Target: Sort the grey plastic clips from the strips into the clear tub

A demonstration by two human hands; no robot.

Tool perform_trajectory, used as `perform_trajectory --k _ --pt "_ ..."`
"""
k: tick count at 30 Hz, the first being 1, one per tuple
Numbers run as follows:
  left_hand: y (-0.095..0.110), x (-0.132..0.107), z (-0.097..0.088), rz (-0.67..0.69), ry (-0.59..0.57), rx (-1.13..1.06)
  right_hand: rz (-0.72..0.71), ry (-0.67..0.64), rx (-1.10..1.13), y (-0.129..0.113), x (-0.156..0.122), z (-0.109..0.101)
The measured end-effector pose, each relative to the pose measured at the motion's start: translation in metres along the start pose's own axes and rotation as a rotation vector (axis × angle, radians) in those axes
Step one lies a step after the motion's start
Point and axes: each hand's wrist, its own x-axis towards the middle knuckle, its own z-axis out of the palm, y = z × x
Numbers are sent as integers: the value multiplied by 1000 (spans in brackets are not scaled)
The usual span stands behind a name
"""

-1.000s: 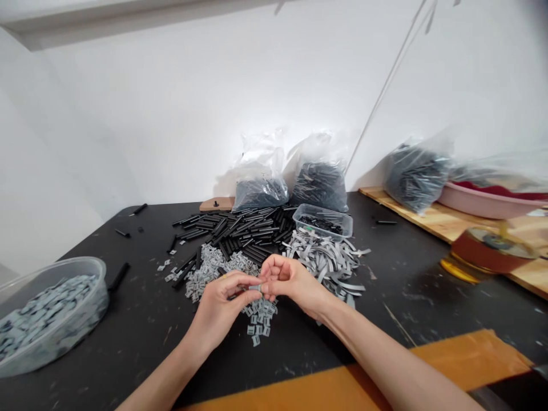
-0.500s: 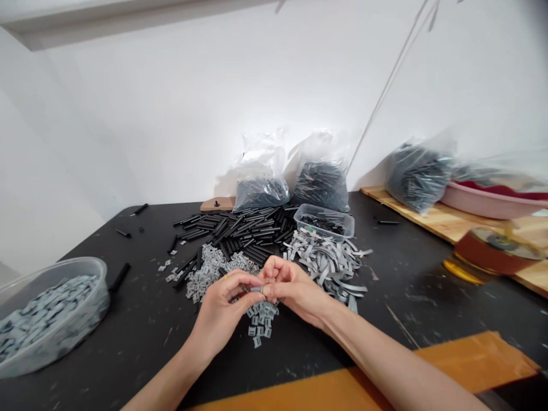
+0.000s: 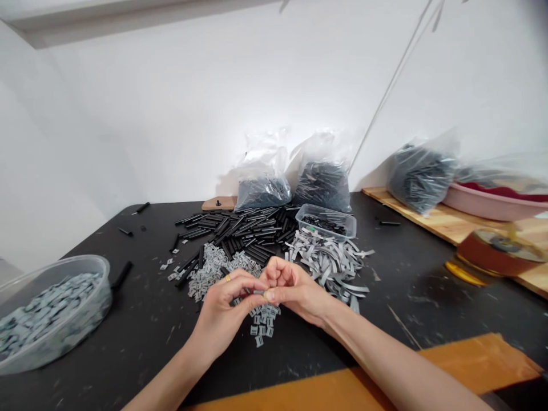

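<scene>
My left hand (image 3: 221,311) and my right hand (image 3: 294,290) meet above the table, and their fingertips pinch a small grey plastic clip (image 3: 258,292), which is mostly hidden by the fingers. A gold ring shows on a left finger. Just below my hands lies a heap of grey clips (image 3: 261,322), with more spread beyond my left hand (image 3: 205,274). Behind my fingers lies a pile of black plastic tubes (image 3: 244,234). A heap of grey strips (image 3: 327,262) sits close to my right hand.
A clear tub of grey clips (image 3: 64,265) stands at the left on the black table (image 3: 141,331). A small clear box (image 3: 325,208) and bulging plastic bags of dark parts (image 3: 321,185) stand behind the piles. A pink basin (image 3: 492,208) sits on a wooden board (image 3: 432,220) at the right.
My hands have drawn slightly closer, with the fingertips pressing around the small clip. The view has drifted slightly, and the piles appear a little further right.
</scene>
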Motion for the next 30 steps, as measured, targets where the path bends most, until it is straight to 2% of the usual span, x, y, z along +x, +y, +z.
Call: perform_trajectory --k 2,4,6,8,11,16,20,26,30 --pt "2 0 0 7 10 -4 -11 -7 7 0 1 0" --pt "4 0 0 43 78 5 -28 -14 13 1 1 0" --pt "6 0 -1 104 150 75 -44 -11 7 2 2 -1" --pt "7 0 -3 154 172 188 -62 -3 -16 3 3 -1" --pt "7 1 -5 131 150 255 -106 22 -71 3 3 -2" --pt "3 4 -8 -54 -3 38 -137 9 -171 3 3 -5" --pt "2 5 -10 -115 -73 -31 -153 11 -235 3 3 -6" --pt "5 3 -11 -116 -180 -39 -152 23 -313 3 1 -6" --pt "8 1 -9 24 -121 91 -62 -13 -277 4 3 -4"
